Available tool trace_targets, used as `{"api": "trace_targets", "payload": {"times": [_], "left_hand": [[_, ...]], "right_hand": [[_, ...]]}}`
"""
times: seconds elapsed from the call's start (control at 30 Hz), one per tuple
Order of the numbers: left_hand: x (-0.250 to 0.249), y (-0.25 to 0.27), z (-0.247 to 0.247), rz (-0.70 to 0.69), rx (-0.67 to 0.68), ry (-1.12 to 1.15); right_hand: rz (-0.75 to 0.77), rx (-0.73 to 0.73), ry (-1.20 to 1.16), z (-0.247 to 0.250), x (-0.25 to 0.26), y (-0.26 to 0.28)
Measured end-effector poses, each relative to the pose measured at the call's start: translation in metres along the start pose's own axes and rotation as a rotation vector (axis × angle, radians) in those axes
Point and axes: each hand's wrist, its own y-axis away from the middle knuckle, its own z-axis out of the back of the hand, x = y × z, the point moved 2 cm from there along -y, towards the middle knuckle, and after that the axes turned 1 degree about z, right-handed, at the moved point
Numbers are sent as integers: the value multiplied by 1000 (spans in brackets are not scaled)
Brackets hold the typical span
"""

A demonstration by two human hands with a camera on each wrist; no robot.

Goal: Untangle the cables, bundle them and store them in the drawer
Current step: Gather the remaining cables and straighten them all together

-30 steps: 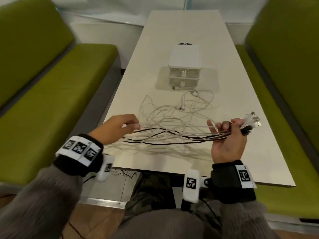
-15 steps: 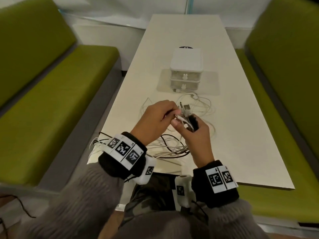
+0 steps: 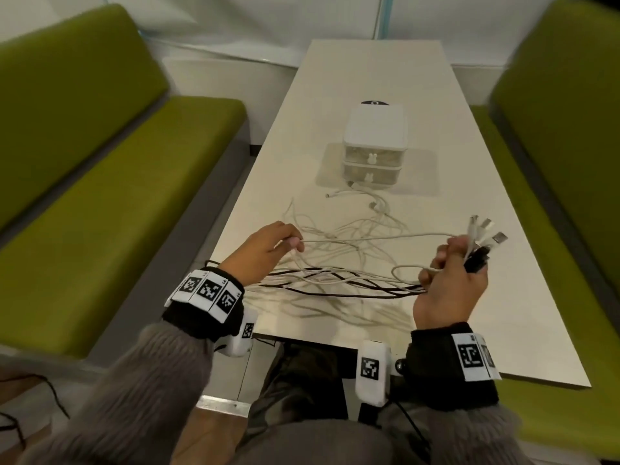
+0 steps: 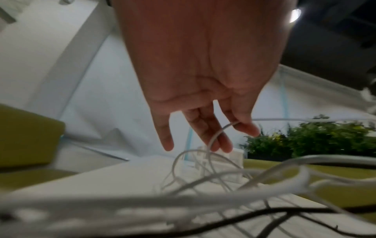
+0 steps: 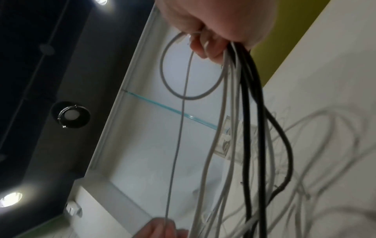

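Above the near end of the white table (image 3: 362,62), my right hand (image 3: 451,263) grips a bundle of white and black cables (image 3: 335,281). Their plug ends (image 3: 484,229) stick out past my fingers. One white cable (image 3: 385,235) runs taut from that fist to my left hand (image 3: 295,242), which pinches it between thumb and finger. The left wrist view shows this white cable (image 4: 223,128) crossing my left hand's fingertips (image 4: 247,128). In the right wrist view the cables (image 5: 250,112) hang from my right hand (image 5: 213,32). Loose white loops (image 3: 352,226) lie on the table. A small white two-drawer unit (image 3: 374,146) stands mid-table with both drawers closed.
Green benches flank the table on the left (image 3: 117,182) and right (image 3: 563,162). A black round object (image 3: 374,103) sits behind the drawer unit. Two loose cable ends (image 3: 355,193) lie just in front of it. The table's near edge (image 3: 335,344) is by my wrists.
Half a second ago my hands were together at the plug ends near the middle. Now they have drawn apart, the left going left along one white cable and the right carrying the bundle right.
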Motion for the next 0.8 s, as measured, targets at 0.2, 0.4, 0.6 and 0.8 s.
{"api": "trace_targets", "payload": {"times": [0.2,0.4,0.6,0.8], "left_hand": [[-28,-14,-5,37,-81,325],[-68,-24,-14,-14,3,498],[-70,-26,-26,-48,-50,311],[-64,-28,-35,-47,-96,259]], "right_hand": [[82,229,186,-17,-5,13],[99,441,253,-37,-7,31],[68,556,379,-44,-9,38],[-36,624,488,-38,-5,26]]}}
